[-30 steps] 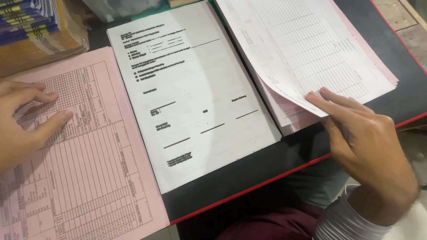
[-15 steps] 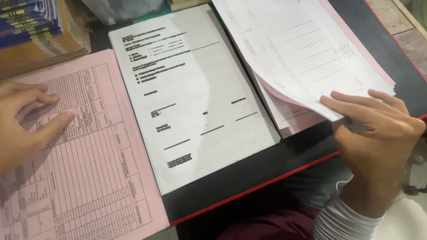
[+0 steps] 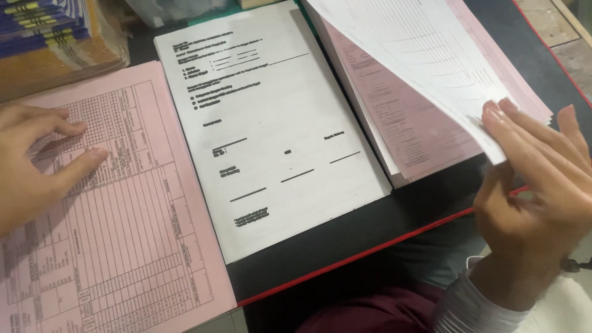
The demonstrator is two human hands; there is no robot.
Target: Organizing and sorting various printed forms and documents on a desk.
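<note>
Three stacks of paper are lying side by side on the dark table (image 3: pixel 345 246), which is showing a red front edge. One pink form stack (image 3: pixel 123 216) is sitting at the left, printed with a fine grid of lines. One white printed stack (image 3: pixel 277 135) is lying in the middle, just beside the pink one and touching its edge. One mixed stack (image 3: pixel 419 123) is resting at the right, and its exposed top page is showing pink.

Two hands are working here. One, the left hand (image 3: pixel 31 166), is lying flat and spread on the pink form stack, fingers extended, palm pressing down, gripping nothing. The other, the right hand (image 3: pixel 536 179), is pinching the lower corner of a lifted white sheet (image 3: pixel 419 55) between thumb and fingers; the thumb is sitting under the corner and the fingers are lying over it. That one sheet is arching up off the mixed stack, tilted, with its far part running out of the top of the view, while the pink page beneath is lying flat.

One pile of booklets (image 3: pixel 49 37), blue and yellow on top and orange below, is sitting at the far left corner, behind the pink form stack.

One grey sleeve cuff (image 3: pixel 475 308) is showing at the right wrist.
</note>
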